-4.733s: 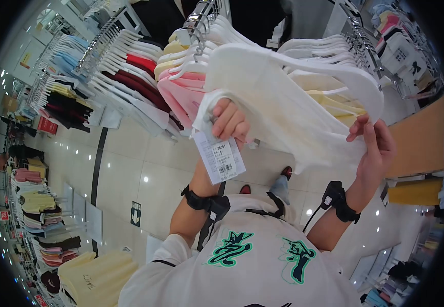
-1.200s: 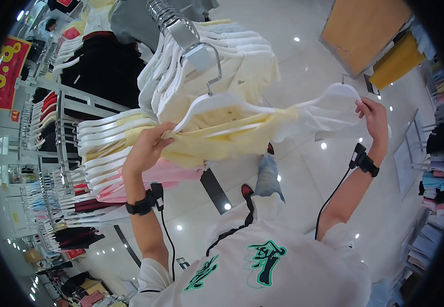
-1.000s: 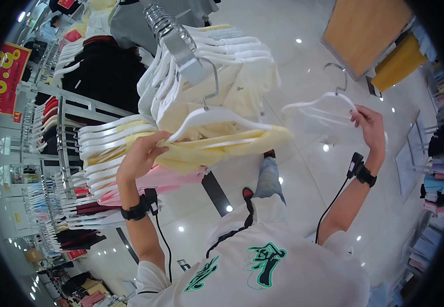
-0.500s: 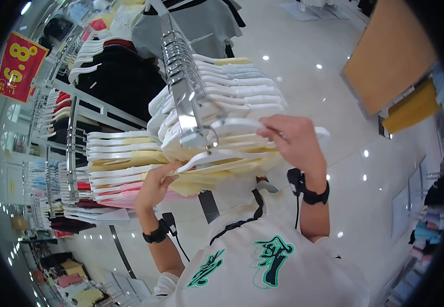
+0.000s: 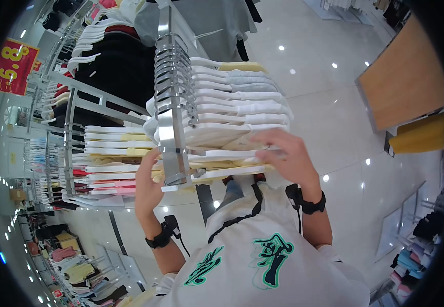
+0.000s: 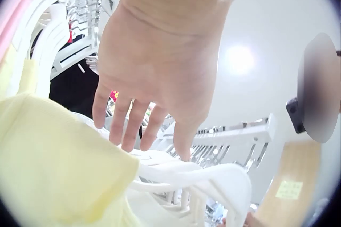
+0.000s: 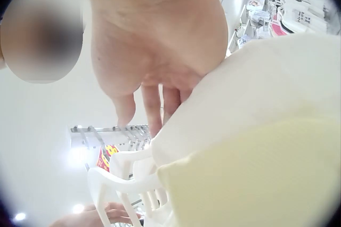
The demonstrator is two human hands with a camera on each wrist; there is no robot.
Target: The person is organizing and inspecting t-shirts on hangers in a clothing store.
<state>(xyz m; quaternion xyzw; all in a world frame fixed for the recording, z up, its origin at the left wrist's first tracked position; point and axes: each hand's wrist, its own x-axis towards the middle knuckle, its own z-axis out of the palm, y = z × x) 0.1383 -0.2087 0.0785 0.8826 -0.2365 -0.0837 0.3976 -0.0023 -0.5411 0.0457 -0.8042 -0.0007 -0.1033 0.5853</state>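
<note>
A yellow garment (image 6: 64,152) on a white hanger (image 5: 232,173) hangs at the near end of the metal rail (image 5: 171,128). Just behind it is a white garment (image 7: 250,88). My left hand (image 5: 149,187) is left of the rail's end, fingers spread and straight, nothing held; in the left wrist view the fingertips come right above the white hangers (image 6: 224,179). On the rail's other side, my right hand (image 5: 288,158) reaches over the hangers' outer ends. Its fingers extend behind the white garment's shoulder in the right wrist view, partly hidden by the cloth.
Several white and pale garments (image 5: 263,107) hang farther back along this rail. To the left are another rack with yellow and pink clothes (image 5: 114,169) and black clothes (image 5: 124,71). A wooden panel (image 5: 406,77) stands at the right, with tiled floor (image 5: 329,117) between.
The white garment's hanger, held out in my right hand, has come back to the rail, and the yellow one hangs in front. Both hands have let go of the hangers.
</note>
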